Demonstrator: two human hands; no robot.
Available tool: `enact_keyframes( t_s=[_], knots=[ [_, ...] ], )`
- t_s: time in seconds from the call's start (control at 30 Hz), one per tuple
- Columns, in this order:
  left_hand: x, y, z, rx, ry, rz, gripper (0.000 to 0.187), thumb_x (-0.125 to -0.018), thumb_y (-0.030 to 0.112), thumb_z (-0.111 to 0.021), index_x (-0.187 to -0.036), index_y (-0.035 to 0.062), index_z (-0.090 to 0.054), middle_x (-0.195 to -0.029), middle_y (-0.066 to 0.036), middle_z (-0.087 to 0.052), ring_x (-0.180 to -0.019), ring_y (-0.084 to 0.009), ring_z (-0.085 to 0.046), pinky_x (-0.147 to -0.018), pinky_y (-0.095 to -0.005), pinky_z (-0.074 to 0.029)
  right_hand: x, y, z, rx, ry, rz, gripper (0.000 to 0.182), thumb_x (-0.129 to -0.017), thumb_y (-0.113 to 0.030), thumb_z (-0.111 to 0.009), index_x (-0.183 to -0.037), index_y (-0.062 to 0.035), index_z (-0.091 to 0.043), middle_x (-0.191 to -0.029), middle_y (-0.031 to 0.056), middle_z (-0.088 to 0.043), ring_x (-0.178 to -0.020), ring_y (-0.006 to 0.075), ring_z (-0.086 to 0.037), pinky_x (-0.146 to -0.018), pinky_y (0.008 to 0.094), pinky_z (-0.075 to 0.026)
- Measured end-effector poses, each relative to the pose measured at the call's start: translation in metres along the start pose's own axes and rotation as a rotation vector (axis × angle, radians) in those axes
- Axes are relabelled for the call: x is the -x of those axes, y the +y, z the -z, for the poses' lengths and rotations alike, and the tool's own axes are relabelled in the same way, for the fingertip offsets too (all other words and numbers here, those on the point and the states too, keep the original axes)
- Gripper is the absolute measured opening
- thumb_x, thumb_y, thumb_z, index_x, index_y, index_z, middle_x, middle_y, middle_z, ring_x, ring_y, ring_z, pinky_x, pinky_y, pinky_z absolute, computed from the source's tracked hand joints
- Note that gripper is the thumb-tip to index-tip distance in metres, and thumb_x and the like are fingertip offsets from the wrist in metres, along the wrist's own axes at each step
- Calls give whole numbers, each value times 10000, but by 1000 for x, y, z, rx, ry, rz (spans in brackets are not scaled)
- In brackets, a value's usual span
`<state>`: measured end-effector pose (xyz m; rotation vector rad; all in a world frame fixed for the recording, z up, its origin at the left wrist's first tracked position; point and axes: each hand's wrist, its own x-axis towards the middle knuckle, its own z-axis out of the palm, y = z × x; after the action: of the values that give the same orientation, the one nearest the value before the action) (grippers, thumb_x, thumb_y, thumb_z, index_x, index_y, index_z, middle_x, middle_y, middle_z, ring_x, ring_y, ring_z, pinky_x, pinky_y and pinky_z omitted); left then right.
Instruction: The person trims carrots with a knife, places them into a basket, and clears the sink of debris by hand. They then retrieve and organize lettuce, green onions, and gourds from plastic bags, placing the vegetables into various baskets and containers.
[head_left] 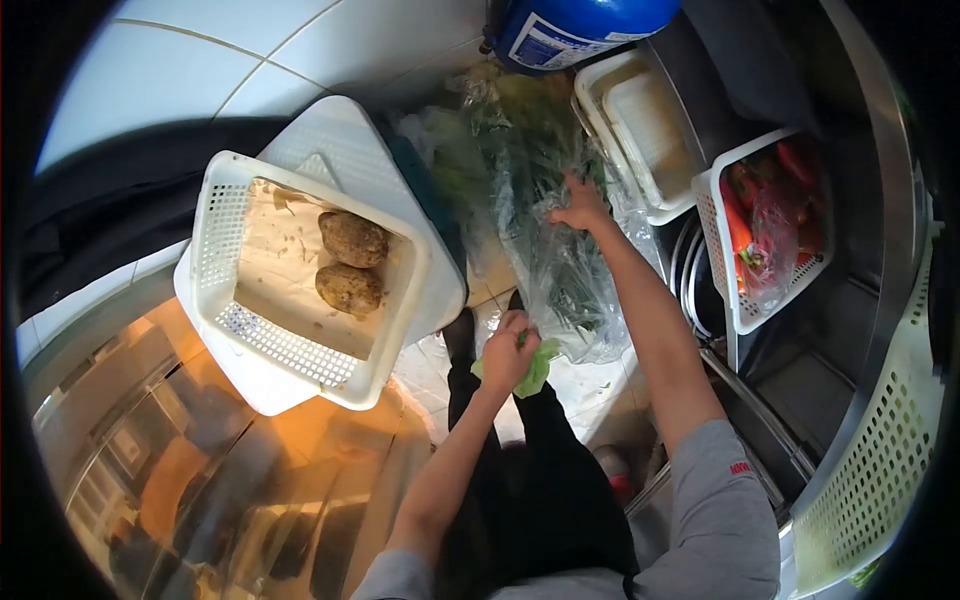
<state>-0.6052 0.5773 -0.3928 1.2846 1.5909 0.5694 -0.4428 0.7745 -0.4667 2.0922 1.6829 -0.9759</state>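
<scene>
My left hand [507,352] is closed around a piece of light green leafy vegetable [540,368], perhaps lettuce; part of it is hidden by my fingers. Farther forward, my right hand [583,204] has its fingers apart over a clear plastic bag [560,285] and seems to touch it. Long green vegetables [500,150] show through the plastic, too blurred by the folds to name. The bag spreads out in front of my legs, close above the tiled floor [590,385].
To the left, a white basket [222,215] with two brown potatoes [352,243] rests on a white lid [300,130]. A white tub [650,110] and a basket [712,215] of red peppers [738,225] stand right. Behind is a blue cylinder [590,20]; a perforated basket [880,450] edges the right.
</scene>
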Motion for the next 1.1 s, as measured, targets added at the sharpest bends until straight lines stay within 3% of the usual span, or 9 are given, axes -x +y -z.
enact_keyframes(
  t_s=[0.13, 0.2, 0.33, 0.5, 0.63, 0.7, 0.8, 0.9, 1.1],
  knots=[
    [-6, 21, -2, 13, -74, -20, 116, -760, 93, -549, -817, 4, -501, -985, -127, -546, -797, -330, -563, -685, -326, -451, -22, 17, -33, -256, 47, 127, 481, -727, -126, -574, -1203, -130, -502, -1098, 238, -537, -1017, 400, -514, -833, 435, -438],
    [-3, 34, -7, 73, -45, -37, 117, -754, 80, -553, -821, -1, -501, -973, -131, -539, -806, -322, -558, -693, -319, -446, -3, 17, -31, -165, 361, 110, 381, -729, -36, -487, -1086, -124, -584, -891, 208, -608, -863, 367, -578, -739, 425, -471],
    [-2, 58, 3, 215, 47, -60, 104, -742, 43, -546, -830, -3, -513, -955, -119, -523, -774, -296, -552, -675, -317, -443, 38, 35, 9, -176, 311, 85, 413, -746, -44, -470, -1133, -150, -566, -896, 225, -605, -858, 380, -575, -747, 438, -459],
    [2, 74, 19, 230, 75, -157, 121, -728, 36, -521, -845, 5, -522, -953, -110, -536, -746, -307, -566, -654, -323, -455, 84, 72, 25, -193, 292, -83, 662, -735, -244, -578, -1346, -281, -323, -1319, 237, -359, -1179, 381, -393, -954, 467, -329],
    [33, 70, 11, 276, -163, -113, 148, -709, 24, -500, -855, 7, -519, -902, -125, -555, -784, -315, -570, -668, -334, -459, 97, 165, -61, -188, 174, -489, 988, -638, -414, -685, -1403, -122, -133, -1442, 208, -60, -1281, 364, -242, -1009, 417, -278],
    [47, 72, 7, 249, -229, -100, 131, -710, 29, -502, -838, 7, -516, -891, -121, -559, -780, -309, -572, -660, -337, -458, 122, 164, -60, -765, 139, -515, 945, -677, -397, -672, -1361, 30, -179, -1381, 239, -238, -1245, 322, -319, -979, 363, -314],
    [66, 78, 10, 309, -276, -108, 107, -712, 37, -510, -815, 9, -508, -854, -120, -551, -762, -311, -568, -644, -342, -456, 100, 270, -160, -816, -24, -371, 810, -722, -360, -655, -1294, 88, -296, -1218, 223, -466, -1131, 265, -455, -920, 327, -362],
    [81, 84, 22, 327, -354, -68, 96, -705, 41, -520, -794, 13, -496, -797, -121, -527, -725, -308, -559, -623, -344, -453, 153, 207, -73, -1058, 103, -368, 664, -747, -358, -651, -1214, 60, -430, -1034, 161, -596, -982, 212, -548, -856, 317, -400],
    [101, 119, 32, 333, -424, -191, 120, -674, 55, -552, -723, 30, -445, -720, -94, -474, -619, -288, -533, -535, -350, -428, 246, 184, -17, -1050, 281, -258, 593, -849, -475, -510, -1206, -3, -477, -1143, 107, -544, -1040, 216, -507, -897, 330, -376]
  ],
)
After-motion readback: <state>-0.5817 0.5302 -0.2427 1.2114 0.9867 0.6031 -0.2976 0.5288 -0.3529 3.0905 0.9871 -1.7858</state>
